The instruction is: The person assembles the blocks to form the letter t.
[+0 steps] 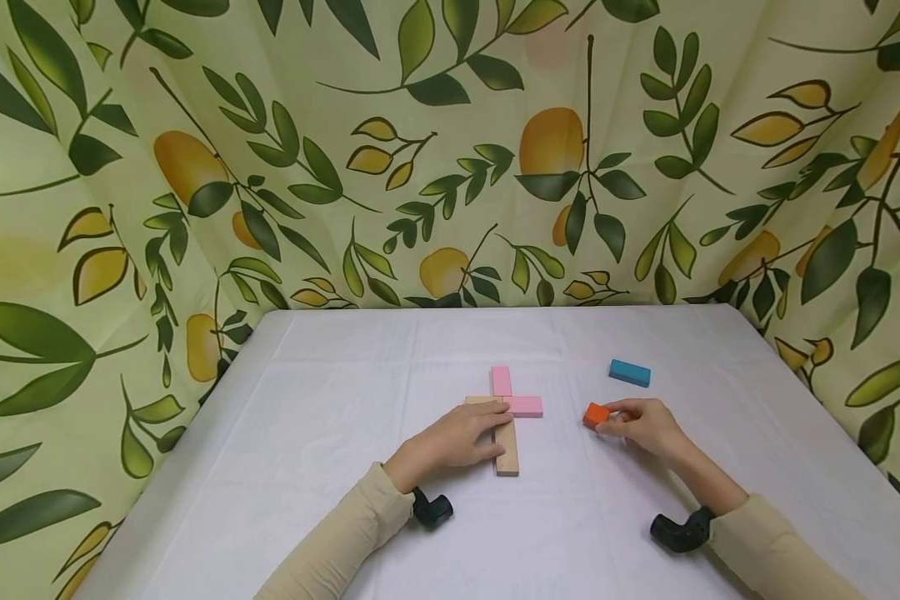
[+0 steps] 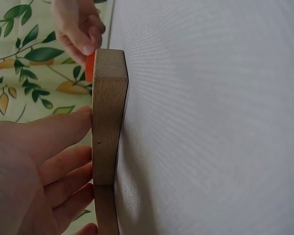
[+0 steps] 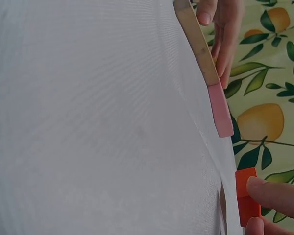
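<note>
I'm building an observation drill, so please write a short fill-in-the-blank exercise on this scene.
1. The block held by the right grip is coloured ____.
2. The head view shows ____ pink blocks.
3. In that view, the blue block lies to the ____ of the pink ones.
Missing words: orange; two; right.

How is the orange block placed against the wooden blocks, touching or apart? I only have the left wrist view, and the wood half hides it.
Observer: Apart. The head view shows a gap between the orange block and the wooden blocks.
Operator: Good. Is anything lying beyond the right hand, outside my picture?
Observer: Yes, a blue block lies there, apart from the hand.
</note>
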Demonstrator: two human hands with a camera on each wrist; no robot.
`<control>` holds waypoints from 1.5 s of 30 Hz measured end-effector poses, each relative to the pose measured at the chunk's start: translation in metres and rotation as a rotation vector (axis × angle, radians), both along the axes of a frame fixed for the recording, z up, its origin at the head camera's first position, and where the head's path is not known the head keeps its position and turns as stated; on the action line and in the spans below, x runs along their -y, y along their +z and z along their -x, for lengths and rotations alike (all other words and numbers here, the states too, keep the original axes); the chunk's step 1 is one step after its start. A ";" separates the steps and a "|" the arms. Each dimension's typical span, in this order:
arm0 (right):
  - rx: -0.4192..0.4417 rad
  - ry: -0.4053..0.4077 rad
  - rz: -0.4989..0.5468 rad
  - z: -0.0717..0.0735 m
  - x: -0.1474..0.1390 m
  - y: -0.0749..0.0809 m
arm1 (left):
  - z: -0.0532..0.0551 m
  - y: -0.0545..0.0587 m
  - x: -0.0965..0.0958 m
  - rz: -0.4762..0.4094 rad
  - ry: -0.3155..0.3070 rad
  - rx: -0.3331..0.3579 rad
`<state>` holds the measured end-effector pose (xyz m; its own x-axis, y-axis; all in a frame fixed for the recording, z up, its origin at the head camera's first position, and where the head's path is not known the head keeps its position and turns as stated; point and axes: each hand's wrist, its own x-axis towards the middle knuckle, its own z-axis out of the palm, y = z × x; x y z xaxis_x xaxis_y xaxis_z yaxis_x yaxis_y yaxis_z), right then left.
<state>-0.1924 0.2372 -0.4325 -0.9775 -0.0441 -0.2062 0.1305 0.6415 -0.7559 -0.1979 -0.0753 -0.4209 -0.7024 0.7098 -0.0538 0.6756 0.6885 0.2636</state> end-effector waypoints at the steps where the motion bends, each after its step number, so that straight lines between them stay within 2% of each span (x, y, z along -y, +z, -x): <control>1: -0.001 0.000 -0.001 0.000 0.001 0.000 | 0.000 0.000 0.000 -0.001 -0.001 0.001; 19: -0.026 0.027 0.027 -0.006 0.009 -0.001 | 0.000 -0.001 0.000 -0.002 0.004 0.008; 45: -0.011 0.041 0.074 -0.015 0.026 0.005 | 0.000 -0.001 0.001 -0.011 0.008 0.011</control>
<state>-0.1777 0.2116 -0.4270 -0.9768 -0.0990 -0.1901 0.0966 0.5881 -0.8030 -0.1981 -0.0759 -0.4215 -0.7072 0.7049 -0.0542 0.6672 0.6908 0.2787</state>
